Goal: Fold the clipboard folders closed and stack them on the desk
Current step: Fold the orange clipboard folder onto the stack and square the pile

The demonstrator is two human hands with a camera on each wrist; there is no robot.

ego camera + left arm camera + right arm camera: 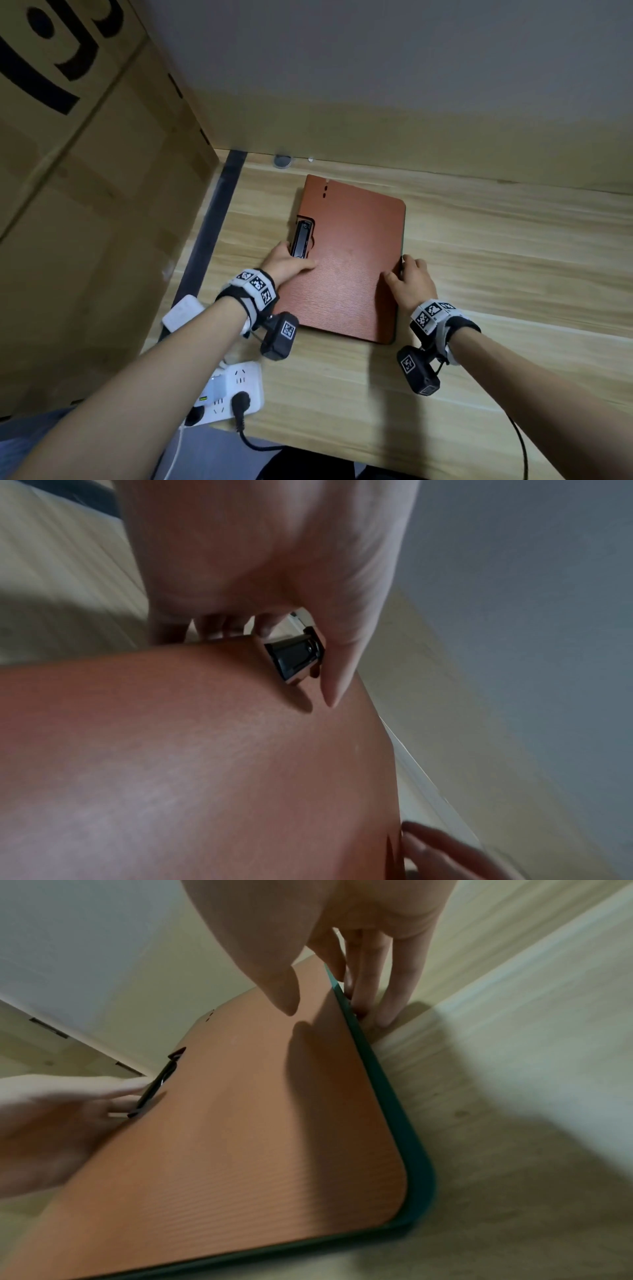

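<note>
An orange clipboard folder (349,260) (205,750) (240,1123) lies closed on the wooden desk (513,274), on top of a dark green folder (401,233) (387,1096) of which only the edge shows. A black clip (301,240) (294,658) (154,1088) sits at the orange folder's left edge. My left hand (284,262) (274,561) (51,1123) grips that edge beside the clip, thumb flat on the cover. My right hand (412,281) (342,934) is at the right edge. Its straight fingers rest against the stack's side and its thumb hovers over the cover.
A large cardboard box (85,171) stands along the desk's left side. A white power strip (233,390) with plugs and a white adapter (181,311) lie near the front left corner. A wall runs behind the desk. Bare desk lies to the right.
</note>
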